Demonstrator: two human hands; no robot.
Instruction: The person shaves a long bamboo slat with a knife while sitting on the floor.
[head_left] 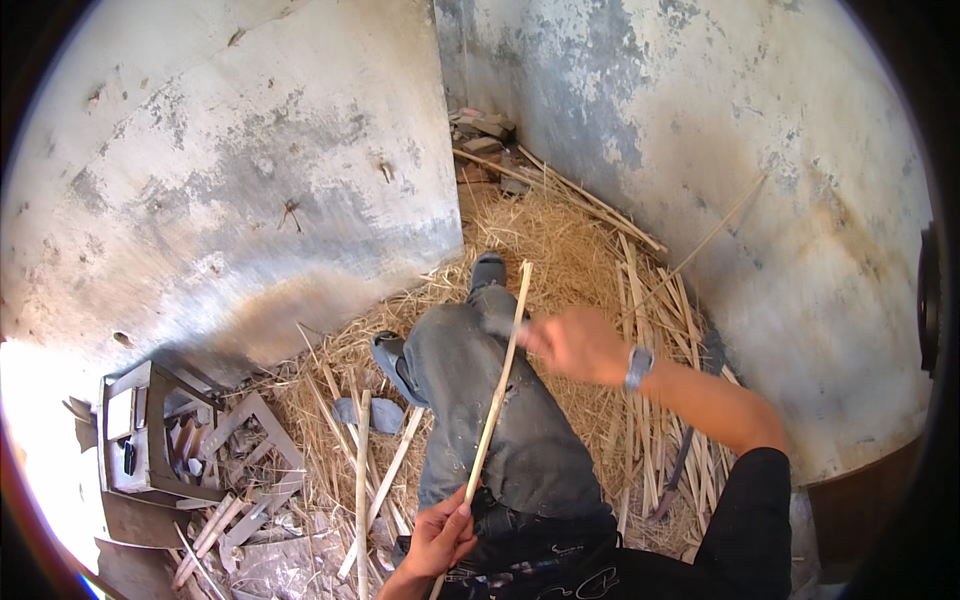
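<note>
A long, pale bamboo strip (pixel 493 410) runs slantwise over my legs, its far end rising past my knee. My left hand (pixel 443 533) is closed around its near part, thumb along the strip. Farther up, my right hand (pixel 577 345) is closed and smeared by motion, right beside the upper part of the strip. A blurred grey blade-like tool (pixel 498 325) shows at the fingers of that hand, crossing the strip; its exact kind cannot be made out. Grey trousers (pixel 490 400) lie under the strip.
Straw-like shavings (pixel 540 225) cover the floor. Many cut strips (pixel 650 400) lie along the right wall (pixel 800 230). Loose slats (pixel 362 480) and a grey stone (pixel 370 413) lie at my left, near a worn wooden cabinet (pixel 150 430). Bricks (pixel 483 130) fill the far corner.
</note>
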